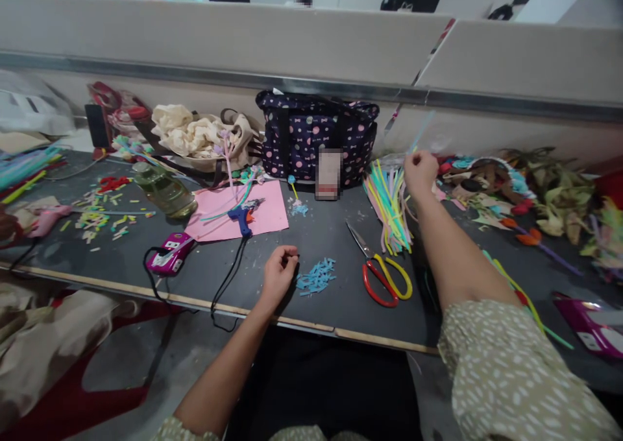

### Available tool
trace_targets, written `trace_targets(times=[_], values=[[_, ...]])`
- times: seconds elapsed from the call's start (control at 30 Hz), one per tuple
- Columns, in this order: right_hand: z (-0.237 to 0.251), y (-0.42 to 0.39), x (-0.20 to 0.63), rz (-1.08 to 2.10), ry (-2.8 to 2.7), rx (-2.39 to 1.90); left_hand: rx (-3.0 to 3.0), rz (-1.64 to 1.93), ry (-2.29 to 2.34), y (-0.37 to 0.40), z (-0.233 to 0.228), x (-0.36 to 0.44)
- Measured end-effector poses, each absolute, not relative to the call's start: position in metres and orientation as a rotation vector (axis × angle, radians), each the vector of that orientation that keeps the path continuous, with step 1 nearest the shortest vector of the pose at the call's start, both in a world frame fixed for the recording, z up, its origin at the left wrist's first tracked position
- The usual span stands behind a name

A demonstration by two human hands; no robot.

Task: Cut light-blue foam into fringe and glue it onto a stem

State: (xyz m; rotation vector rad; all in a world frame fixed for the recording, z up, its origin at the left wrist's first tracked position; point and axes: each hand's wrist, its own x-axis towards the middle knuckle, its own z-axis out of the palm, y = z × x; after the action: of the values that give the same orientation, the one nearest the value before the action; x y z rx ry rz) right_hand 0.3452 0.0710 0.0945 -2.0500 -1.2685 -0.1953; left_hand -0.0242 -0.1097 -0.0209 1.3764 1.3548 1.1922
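My left hand (278, 274) rests on the dark table (321, 233) near its front edge, fingers curled shut, right beside a small heap of cut blue pieces (316, 276); whether it pinches anything I cannot tell. My right hand (420, 172) reaches far across the table and pinches a thin pale blue pipe cleaner (417, 136), lifted above a bundle of pastel pipe cleaners (389, 204). Red and yellow scissors (382, 271) lie between my two arms.
A blue glue gun (242, 218) lies on pink paper (238, 211). A dotted dark bag (316, 136) and beige cloth bag (195, 136) stand at the back. A bottle (163, 188), a pink tool (170, 254), coloured scraps left, craft flowers right.
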Motion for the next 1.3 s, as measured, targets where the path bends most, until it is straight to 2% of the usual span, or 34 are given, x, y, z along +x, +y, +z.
trace_targets(times=[0.33,0.47,0.67,0.8,0.9,1.03,1.2,1.3], values=[[0.199,0.049,0.342,-0.361,-1.238,-1.662,1.449,1.207,1.355,-0.106,-0.031,-0.026],[0.212,-0.002,0.309,-0.038,-1.288,-1.393,1.425,1.242,1.349,-0.106,-0.030,-0.025],[0.177,-0.109,0.238,0.512,-1.348,-1.215,1.294,1.304,1.272,-0.105,-0.026,-0.024],[0.137,-0.166,0.207,0.801,-1.341,-1.173,1.256,1.448,1.199,-0.122,-0.003,-0.020],[0.111,-0.201,0.187,0.885,-1.276,-1.141,1.244,1.404,1.019,-0.161,0.029,-0.013],[0.092,-0.252,0.163,0.928,-1.201,-1.127,1.210,1.012,0.751,-0.235,0.066,-0.006],[0.085,-0.308,0.151,0.945,-1.131,-1.106,1.088,0.813,0.623,-0.298,0.074,-0.008],[0.080,-0.328,0.155,0.914,-1.104,-1.097,1.074,0.846,0.625,-0.308,0.072,-0.006]])
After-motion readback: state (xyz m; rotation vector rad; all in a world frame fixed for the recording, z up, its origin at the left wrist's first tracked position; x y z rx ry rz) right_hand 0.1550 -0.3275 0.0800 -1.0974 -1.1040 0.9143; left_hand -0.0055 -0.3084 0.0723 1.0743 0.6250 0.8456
